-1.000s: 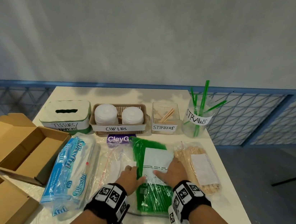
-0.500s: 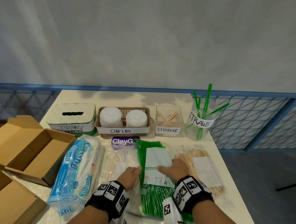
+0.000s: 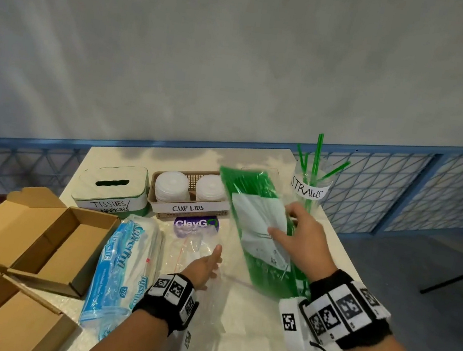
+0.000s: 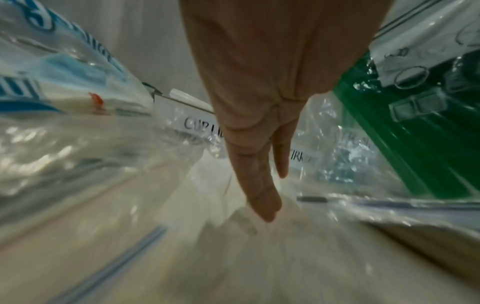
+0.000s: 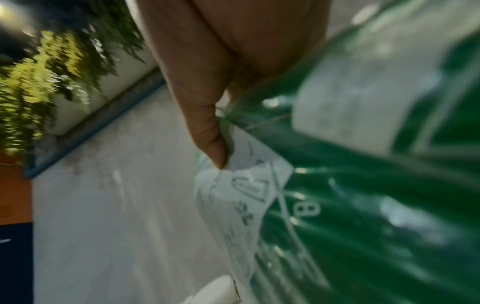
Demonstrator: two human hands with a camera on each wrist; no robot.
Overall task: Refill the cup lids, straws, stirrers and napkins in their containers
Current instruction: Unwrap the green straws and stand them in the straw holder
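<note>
1. Head view: our right hand [image 3: 301, 240] grasps the straw pack [image 3: 258, 232], raised over the tabletop [image 3: 249, 325] towards the straws jar [image 3: 310, 185] at the far right corner, presumably for refilling.
2. Left wrist view: left hand [image 4: 259, 82] released, fingers [image 4: 259, 185] straight above a clear bag [image 4: 155, 185].
3. Right wrist view: thumb pinches the pack's label.

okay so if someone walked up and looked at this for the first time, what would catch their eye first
Probably the bright green straw pack, lifted off the table at centre by the right hand. Behind it sits a row of hand-labelled containers: tissue box, cup lids basket, and at the far right the straws jar. The left hand lies open on clear bags nearby.
</note>
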